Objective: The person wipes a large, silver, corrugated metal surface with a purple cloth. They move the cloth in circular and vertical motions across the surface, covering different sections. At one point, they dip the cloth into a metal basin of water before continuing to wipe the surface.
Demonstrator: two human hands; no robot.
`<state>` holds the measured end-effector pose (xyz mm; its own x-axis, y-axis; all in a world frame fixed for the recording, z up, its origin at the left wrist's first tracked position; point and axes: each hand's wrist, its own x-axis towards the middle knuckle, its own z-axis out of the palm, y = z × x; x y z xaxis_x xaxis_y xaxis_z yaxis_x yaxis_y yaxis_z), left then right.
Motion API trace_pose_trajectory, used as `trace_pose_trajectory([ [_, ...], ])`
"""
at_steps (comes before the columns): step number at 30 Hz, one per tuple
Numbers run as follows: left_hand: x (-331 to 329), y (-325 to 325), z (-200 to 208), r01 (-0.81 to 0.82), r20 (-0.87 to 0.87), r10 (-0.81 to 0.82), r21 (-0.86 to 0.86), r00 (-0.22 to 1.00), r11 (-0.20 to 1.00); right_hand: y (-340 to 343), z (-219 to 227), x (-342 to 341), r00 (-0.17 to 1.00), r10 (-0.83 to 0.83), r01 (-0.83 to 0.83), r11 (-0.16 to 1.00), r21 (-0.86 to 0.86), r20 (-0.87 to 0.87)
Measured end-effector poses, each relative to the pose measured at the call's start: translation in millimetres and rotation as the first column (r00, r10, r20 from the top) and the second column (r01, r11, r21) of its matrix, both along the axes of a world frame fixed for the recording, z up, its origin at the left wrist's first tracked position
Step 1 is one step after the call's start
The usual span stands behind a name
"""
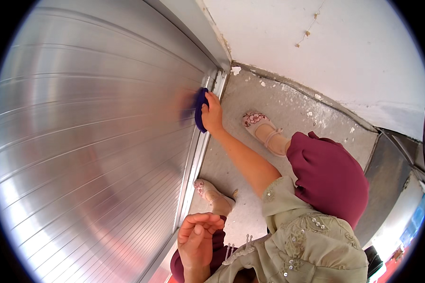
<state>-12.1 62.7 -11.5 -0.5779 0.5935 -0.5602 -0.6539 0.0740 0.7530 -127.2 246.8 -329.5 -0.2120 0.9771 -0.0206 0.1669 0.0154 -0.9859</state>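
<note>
My right hand [212, 113] reaches forward and presses a dark blue cloth or pad [201, 111] against the ribbed metal door [104, 122], close to its edge. The thumb and fingers close round the pad, whose exact kind I cannot make out. A blurred reflection of hand and pad shows in the shiny door surface. Lower down, my left hand [196, 243] is raised near my body, its palm turned up and fingers loosely bent. Nothing is held in it, and it stays apart from the door.
A metal frame track [190, 174] runs along the door's base. White wall [344, 52] rises at the far right, with flaked paint along the concrete floor [236, 155]. My two feet in flowered shoes [257, 120] stand beside the track. A dark ledge [385, 165] lies at right.
</note>
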Motion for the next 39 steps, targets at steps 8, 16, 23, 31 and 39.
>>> trace_pose_trajectory([
  [8,-3,-1,0,-0.01,0.0,0.01,0.01,1.0,1.0,53,-5,-8,0.994,-0.093,0.086,0.99,0.115,0.064],
  [16,-2,-2,1,-0.017,0.002,0.017,0.001,1.0,1.0,3,-17,1,0.999,0.018,-0.024,0.991,0.128,0.048],
  [23,1,0,3,-0.01,0.013,0.01,-0.019,1.0,1.0,12,-5,0,0.994,0.035,-0.038,0.999,0.031,0.101],
  [31,1,1,-1,0.004,-0.008,-0.005,-0.029,1.0,1.0,-85,8,22,0.981,0.192,-0.187,0.974,-0.128,0.025],
  [39,2,6,2,0.025,0.001,-0.025,-0.048,1.0,0.999,-66,6,10,0.997,0.03,-0.02,0.99,-0.141,0.069],
])
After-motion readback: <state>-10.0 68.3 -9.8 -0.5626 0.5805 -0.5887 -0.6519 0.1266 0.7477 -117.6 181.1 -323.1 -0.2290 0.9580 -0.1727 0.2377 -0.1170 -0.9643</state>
